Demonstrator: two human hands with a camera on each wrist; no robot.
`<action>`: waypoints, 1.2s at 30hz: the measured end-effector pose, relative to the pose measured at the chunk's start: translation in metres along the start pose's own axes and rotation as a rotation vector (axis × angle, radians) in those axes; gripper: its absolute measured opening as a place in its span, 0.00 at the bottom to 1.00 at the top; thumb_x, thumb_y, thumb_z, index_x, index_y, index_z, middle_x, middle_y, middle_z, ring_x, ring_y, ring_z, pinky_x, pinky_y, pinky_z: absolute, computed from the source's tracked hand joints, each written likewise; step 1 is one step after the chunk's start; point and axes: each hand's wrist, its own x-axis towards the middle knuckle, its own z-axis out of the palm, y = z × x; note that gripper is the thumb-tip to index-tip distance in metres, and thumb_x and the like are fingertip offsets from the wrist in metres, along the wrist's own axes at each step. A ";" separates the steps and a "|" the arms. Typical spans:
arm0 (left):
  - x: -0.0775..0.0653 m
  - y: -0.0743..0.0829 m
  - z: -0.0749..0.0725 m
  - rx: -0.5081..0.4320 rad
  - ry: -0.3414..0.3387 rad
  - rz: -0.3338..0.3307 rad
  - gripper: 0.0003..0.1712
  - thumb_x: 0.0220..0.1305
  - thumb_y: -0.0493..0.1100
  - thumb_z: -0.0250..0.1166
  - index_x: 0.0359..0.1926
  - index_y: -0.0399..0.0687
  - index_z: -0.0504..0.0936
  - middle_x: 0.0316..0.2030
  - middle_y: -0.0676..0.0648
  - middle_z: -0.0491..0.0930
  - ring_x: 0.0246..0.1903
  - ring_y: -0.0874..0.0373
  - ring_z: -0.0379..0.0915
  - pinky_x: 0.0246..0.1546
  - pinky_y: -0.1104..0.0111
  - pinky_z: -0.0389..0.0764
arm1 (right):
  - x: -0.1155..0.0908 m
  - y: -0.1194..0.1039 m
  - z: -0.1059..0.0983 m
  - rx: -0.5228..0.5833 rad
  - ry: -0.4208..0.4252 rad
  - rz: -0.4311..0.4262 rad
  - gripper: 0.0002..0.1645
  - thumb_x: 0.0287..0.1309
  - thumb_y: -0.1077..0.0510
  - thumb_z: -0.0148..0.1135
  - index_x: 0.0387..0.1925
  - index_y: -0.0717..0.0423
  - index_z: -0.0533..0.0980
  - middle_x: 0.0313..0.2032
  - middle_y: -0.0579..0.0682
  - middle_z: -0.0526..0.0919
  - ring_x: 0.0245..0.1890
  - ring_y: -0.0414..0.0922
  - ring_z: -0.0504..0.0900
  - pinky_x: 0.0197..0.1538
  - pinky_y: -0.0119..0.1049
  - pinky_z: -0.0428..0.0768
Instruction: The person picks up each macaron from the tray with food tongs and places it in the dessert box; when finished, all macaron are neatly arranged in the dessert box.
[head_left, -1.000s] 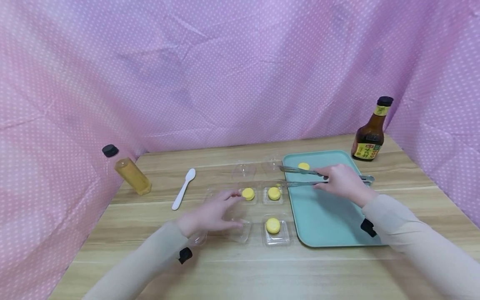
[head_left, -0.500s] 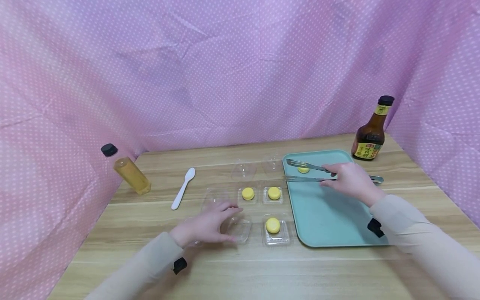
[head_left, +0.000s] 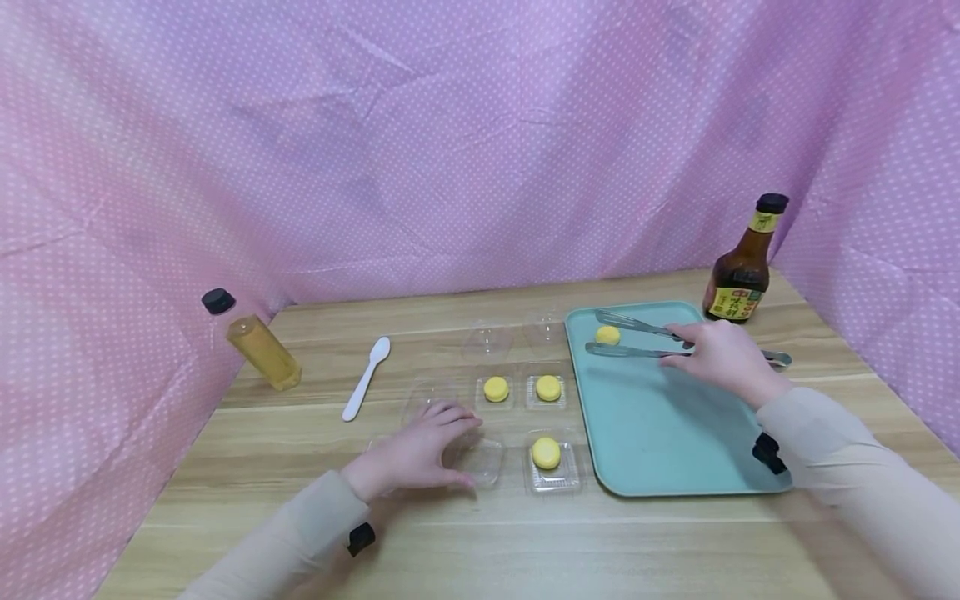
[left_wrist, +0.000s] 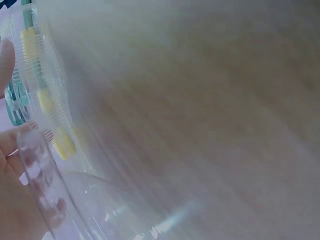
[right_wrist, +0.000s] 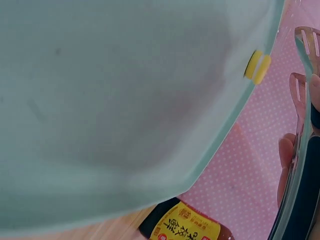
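The right hand [head_left: 723, 357], fingers curled round silver metal tongs [head_left: 628, 351], has shifted right; the parted tips appear either side of a round yellow macaron [head_left: 607, 335], far left on the rectangular teal tray [head_left: 645, 433]. The left hand [head_left: 420, 450], loosely spread, gripping nothing, has moved nearer beside clear plastic containers [head_left: 486, 461].

Spoon [head_left: 367, 379] left, tray [head_left: 652, 442] right — between them, three macarons [head_left: 497, 388] in separate containers [head_left: 561, 481].

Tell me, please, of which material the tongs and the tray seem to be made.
The tongs look mostly like polished metal, probably steel, from their silvery shine. The tray seems matte plastic, from its dull, mostly even green surface, though coated metal is possible.
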 end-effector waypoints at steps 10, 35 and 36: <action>0.002 0.000 0.002 -0.019 0.024 -0.025 0.47 0.36 0.63 0.75 0.57 0.44 0.75 0.54 0.48 0.75 0.58 0.49 0.64 0.64 0.47 0.61 | 0.005 0.013 -0.003 -0.008 -0.054 0.064 0.36 0.50 0.48 0.69 0.56 0.66 0.73 0.31 0.60 0.85 0.29 0.52 0.83 0.33 0.51 0.80; 0.003 -0.002 0.006 -0.060 0.013 -0.052 0.46 0.39 0.64 0.74 0.58 0.47 0.74 0.54 0.51 0.74 0.59 0.49 0.63 0.62 0.38 0.57 | 0.025 0.022 0.015 -0.020 -0.161 0.044 0.37 0.52 0.46 0.67 0.55 0.70 0.73 0.43 0.66 0.83 0.28 0.47 0.81 0.35 0.53 0.79; 0.003 -0.002 0.006 -0.057 0.012 -0.048 0.46 0.39 0.64 0.74 0.58 0.47 0.74 0.54 0.51 0.74 0.59 0.50 0.63 0.62 0.39 0.57 | 0.025 0.022 0.015 -0.024 -0.161 0.042 0.37 0.53 0.47 0.67 0.55 0.70 0.73 0.43 0.66 0.82 0.29 0.48 0.81 0.36 0.53 0.79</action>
